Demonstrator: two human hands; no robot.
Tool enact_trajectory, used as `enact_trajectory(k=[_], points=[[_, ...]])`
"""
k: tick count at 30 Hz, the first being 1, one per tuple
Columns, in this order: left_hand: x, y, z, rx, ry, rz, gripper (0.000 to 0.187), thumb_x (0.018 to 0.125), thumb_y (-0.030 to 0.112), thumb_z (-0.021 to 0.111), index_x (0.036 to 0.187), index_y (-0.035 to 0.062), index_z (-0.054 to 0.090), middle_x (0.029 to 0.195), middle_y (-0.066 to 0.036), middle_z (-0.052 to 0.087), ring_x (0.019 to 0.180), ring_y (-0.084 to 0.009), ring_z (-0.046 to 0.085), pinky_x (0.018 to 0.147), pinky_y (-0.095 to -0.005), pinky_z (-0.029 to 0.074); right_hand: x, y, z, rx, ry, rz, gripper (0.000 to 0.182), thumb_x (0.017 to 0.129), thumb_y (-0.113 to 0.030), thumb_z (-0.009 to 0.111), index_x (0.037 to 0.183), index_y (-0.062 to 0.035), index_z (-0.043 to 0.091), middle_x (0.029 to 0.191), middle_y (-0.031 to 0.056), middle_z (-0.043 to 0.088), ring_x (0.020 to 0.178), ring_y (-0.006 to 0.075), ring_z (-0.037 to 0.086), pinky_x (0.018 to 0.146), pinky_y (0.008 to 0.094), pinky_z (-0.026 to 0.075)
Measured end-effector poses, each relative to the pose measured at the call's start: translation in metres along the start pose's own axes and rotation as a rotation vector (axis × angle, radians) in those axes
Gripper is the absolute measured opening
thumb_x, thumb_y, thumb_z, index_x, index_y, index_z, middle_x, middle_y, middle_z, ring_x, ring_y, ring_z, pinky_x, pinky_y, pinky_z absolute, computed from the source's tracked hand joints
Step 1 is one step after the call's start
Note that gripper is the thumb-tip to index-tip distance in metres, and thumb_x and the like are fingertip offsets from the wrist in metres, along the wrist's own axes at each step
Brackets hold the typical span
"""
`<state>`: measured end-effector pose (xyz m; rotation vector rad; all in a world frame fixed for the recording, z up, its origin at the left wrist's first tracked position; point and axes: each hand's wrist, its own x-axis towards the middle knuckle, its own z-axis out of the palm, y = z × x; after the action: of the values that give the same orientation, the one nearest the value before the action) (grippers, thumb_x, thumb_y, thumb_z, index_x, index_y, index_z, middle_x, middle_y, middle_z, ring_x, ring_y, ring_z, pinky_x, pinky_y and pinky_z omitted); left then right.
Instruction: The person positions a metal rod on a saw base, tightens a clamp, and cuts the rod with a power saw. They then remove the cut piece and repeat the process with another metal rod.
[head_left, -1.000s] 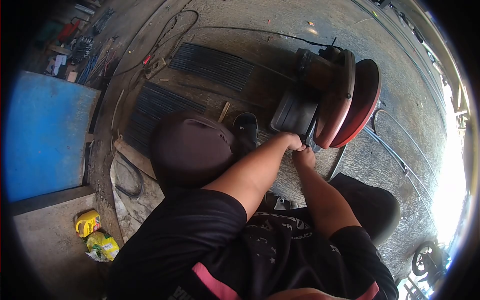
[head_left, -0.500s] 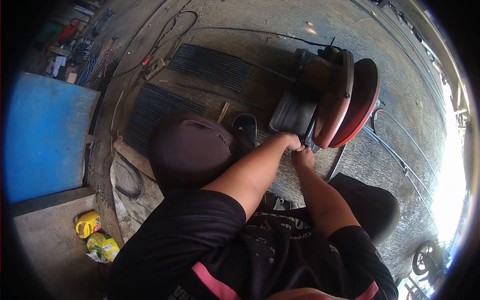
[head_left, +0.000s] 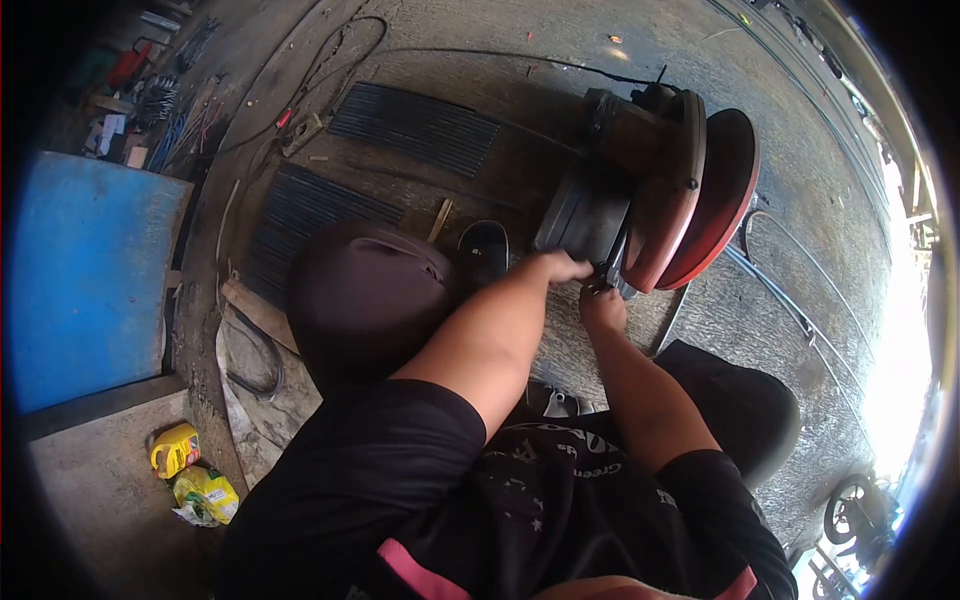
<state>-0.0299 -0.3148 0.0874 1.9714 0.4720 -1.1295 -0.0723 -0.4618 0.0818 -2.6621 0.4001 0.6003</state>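
A cut-off machine with a red disc guard [head_left: 667,210] and a dark base [head_left: 585,212] stands on the floor in front of me. At the near end of its base, my left hand [head_left: 566,266] reaches in from the left, slightly blurred, with its fingers beside a small dark metal part [head_left: 606,277]. My right hand [head_left: 603,308] is just below that part, its fingers bent against it. What lies between the fingers of either hand is too small to make out.
Two stacks of dark ribbed bars [head_left: 415,128] lie left of the machine. A black cable [head_left: 500,55] runs behind it. A blue panel [head_left: 95,280], a yellow container [head_left: 176,450] and a bag [head_left: 205,495] are at the left, thin rods [head_left: 775,290] at the right.
My left hand has shifted a little left, away from my right hand, and its fingers have come off the spot where both hands met. The view has moved slightly.
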Motion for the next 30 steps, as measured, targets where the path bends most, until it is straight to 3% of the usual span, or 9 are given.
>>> enact_trajectory(k=[1, 3, 5, 7, 10, 12, 13, 15, 30], points=[[0.008, -0.012, -0.005, 0.011, 0.464, 0.053, 0.055, 0.079, 0.049, 0.060, 0.106, 0.0008, 0.063, 0.104, -0.018, 0.065, 0.100, -0.0305, 0.062, 0.087, -0.0401, 0.047, 0.000, -0.002, -0.001, 0.007, 0.003, -0.013, 0.046, 0.078, -0.040, 0.055, 0.096, 0.0013, 0.062, 0.094, 0.0223, 0.065, 0.092, 0.0382, 0.063, 0.082, 0.0466, 0.049], [0.028, -0.023, -0.045, -0.016, 0.610, -0.157, 0.040, 0.086, 0.025, 0.052, 0.121, 0.0069, 0.054, 0.119, -0.018, 0.058, 0.115, -0.0298, 0.054, 0.093, -0.0408, 0.045, 0.005, 0.002, 0.007, -0.002, 0.021, -0.012, 0.044, 0.078, -0.040, 0.056, 0.096, -0.0004, 0.063, 0.094, 0.0222, 0.065, 0.092, 0.0384, 0.063, 0.081, 0.0468, 0.049], [0.015, -0.016, -0.078, 0.040, 0.734, -0.307, 0.038, 0.088, 0.024, 0.046, 0.125, 0.0123, 0.051, 0.126, -0.016, 0.054, 0.120, -0.0297, 0.050, 0.096, -0.0451, 0.042, 0.003, 0.001, 0.009, -0.004, 0.038, -0.004, 0.043, 0.077, -0.039, 0.057, 0.097, -0.0020, 0.063, 0.094, 0.0220, 0.065, 0.092, 0.0385, 0.063, 0.080, 0.0471, 0.049], [0.012, -0.014, -0.117, 0.071, 0.746, -0.366, 0.036, 0.091, 0.027, 0.040, 0.123, 0.0149, 0.053, 0.130, -0.014, 0.049, 0.123, -0.0301, 0.045, 0.100, -0.0497, 0.034, -0.002, -0.006, -0.004, 0.004, -0.001, -0.009, 0.041, 0.078, -0.040, 0.057, 0.098, -0.0053, 0.063, 0.094, 0.0217, 0.065, 0.089, 0.0389, 0.063, 0.079, 0.0475, 0.050], [0.005, -0.037, -0.152, 0.208, 0.820, -0.330, 0.053, 0.087, 0.024, 0.049, 0.139, 0.0178, 0.036, 0.136, -0.019, 0.041, 0.128, -0.0331, 0.039, 0.102, -0.0500, 0.033, -0.002, -0.004, 0.006, 0.012, 0.103, -0.006, 0.041, 0.078, -0.042, 0.056, 0.098, -0.0070, 0.064, 0.090, 0.0215, 0.065, 0.086, 0.0391, 0.063, 0.076, 0.0478, 0.050], [0.009, -0.068, -0.151, 0.264, 0.898, -0.373, 0.051, 0.092, 0.029, 0.039, 0.142, 0.0286, 0.029, 0.137, -0.016, 0.035, 0.128, -0.0322, 0.034, 0.100, -0.0501, 0.028, -0.005, -0.008, -0.004, 0.020, 0.013, 0.014, 0.046, 0.077, -0.043, 0.056, 0.100, -0.0036, 0.060, 0.094, 0.0227, 0.064, 0.090, 0.0407, 0.061, 0.079, 0.0483, 0.049], [0.013, -0.076, -0.148, 0.257, 0.896, -0.381, 0.051, 0.092, 0.029, 0.039, 0.142, 0.0286, 0.029, 0.137, -0.016, 0.035, 0.128, -0.0322, 0.034, 0.100, -0.0501, 0.028, -0.005, -0.012, -0.007, 0.033, -0.070, 0.032, 0.051, 0.077, -0.045, 0.056, 0.102, -0.0002, 0.056, 0.098, 0.0238, 0.062, 0.093, 0.0424, 0.060, 0.082, 0.0489, 0.047], [0.024, -0.087, -0.143, 0.356, 0.851, -0.402, 0.059, 0.091, 0.028, 0.043, 0.144, 0.0396, 0.020, 0.138, -0.016, 0.031, 0.127, -0.0316, 0.032, 0.099, -0.0501, 0.029, -0.003, -0.015, -0.001, 0.059, -0.034, 0.042, 0.049, 0.077, -0.043, 0.056, 0.102, -0.0005, 0.055, 0.099, 0.0234, 0.061, 0.094, 0.0420, 0.059, 0.082, 0.0492, 0.046], [0.050, -0.101, -0.148, 0.257, 0.766, -0.497, 0.069, 0.087, 0.025, 0.051, 0.142, 0.0466, 0.016, 0.137, -0.015, 0.027, 0.126, -0.0334, 0.030, 0.098, -0.0540, 0.029, 0.003, -0.010, 0.015, 0.083, 0.146, -0.073, 0.034, 0.079, -0.032, 0.053, 0.093, -0.0010, 0.054, 0.093, 0.0202, 0.058, 0.089, 0.0389, 0.057, 0.076, 0.0499, 0.045]])
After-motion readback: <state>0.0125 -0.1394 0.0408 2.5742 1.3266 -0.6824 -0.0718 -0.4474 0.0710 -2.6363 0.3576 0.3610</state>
